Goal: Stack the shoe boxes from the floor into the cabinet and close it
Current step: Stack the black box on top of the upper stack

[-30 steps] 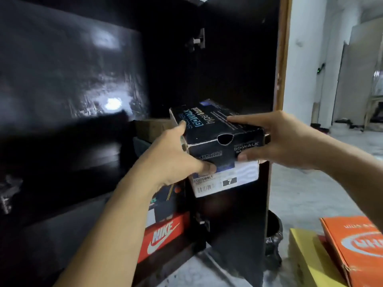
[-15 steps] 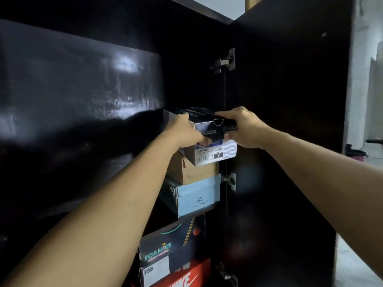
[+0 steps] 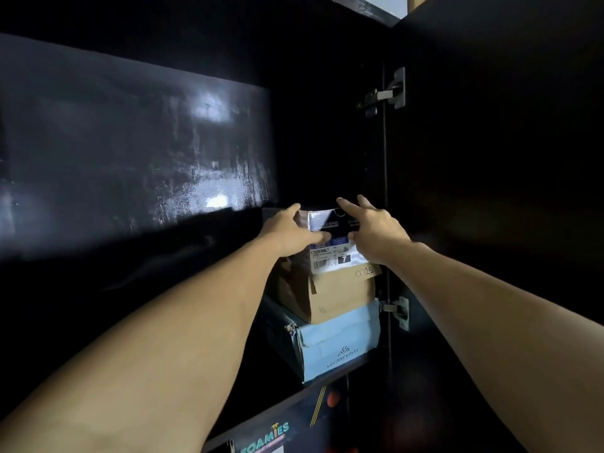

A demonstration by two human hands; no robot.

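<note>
A black shoe box with a white size label sits on top of a brown cardboard box inside the dark cabinet. My left hand grips the black box's left end, thumb on its front face. At the box's right end is my right hand, thumb against the front and fingers spread over the lid. Under the brown box lies a light blue box on a shelf. A dark box marked FOAMIES shows on the level below.
The glossy black left door stands close on my left. On my right, the right door is swung open on two metal hinges. Dark space remains above the black box.
Both hands have pushed the black box further in, onto the brown box. My view has moved closer and tilted upward; the floor boxes are out of sight. My right fingers have spread.
</note>
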